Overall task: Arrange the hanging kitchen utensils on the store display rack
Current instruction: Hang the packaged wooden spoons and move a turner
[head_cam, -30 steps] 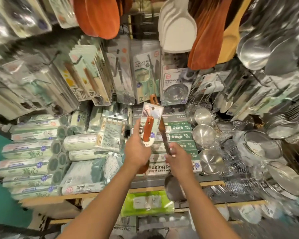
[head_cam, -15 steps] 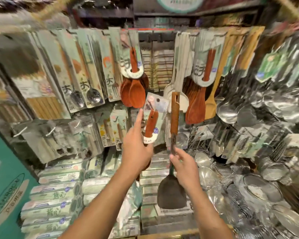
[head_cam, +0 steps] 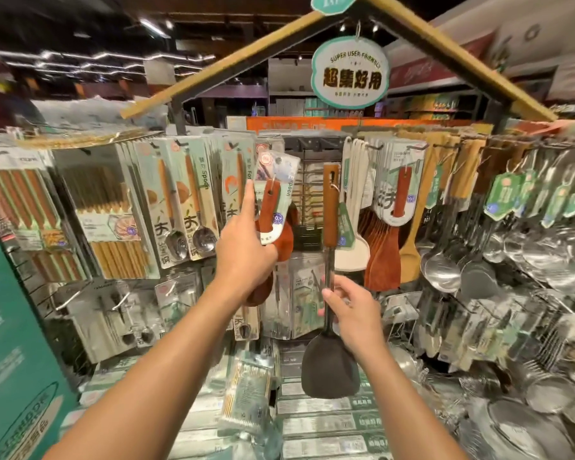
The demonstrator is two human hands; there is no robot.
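Observation:
My left hand [head_cam: 243, 247] grips a carded wooden spoon [head_cam: 269, 210] with a reddish-brown handle, index finger stretched up along the card. My right hand [head_cam: 352, 313] pinches the thin metal shaft of a spatula [head_cam: 330, 363] that has a dark blade below and a brown wooden handle [head_cam: 330, 207] pointing up. Both utensils are held upright in front of the black wire rack [head_cam: 312, 194], whose middle section shows bare grid and empty hooks [head_cam: 307, 142]. More wooden spoons and spatulas [head_cam: 382, 260] hang just right of the gap.
Packaged spoons [head_cam: 183, 207] and chopsticks [head_cam: 103, 207] hang to the left. Steel ladles and strainers [head_cam: 445, 267] crowd the right side. Boxed rolls [head_cam: 322, 423] lie on the shelf below. A green panel [head_cam: 10, 360] stands at the left, a hanging sign [head_cam: 349, 74] overhead.
My view has tilted up from the lower shelves to the top of the rack. Both hands have lifted their utensils higher toward the bare middle hooks, keeping the same grips.

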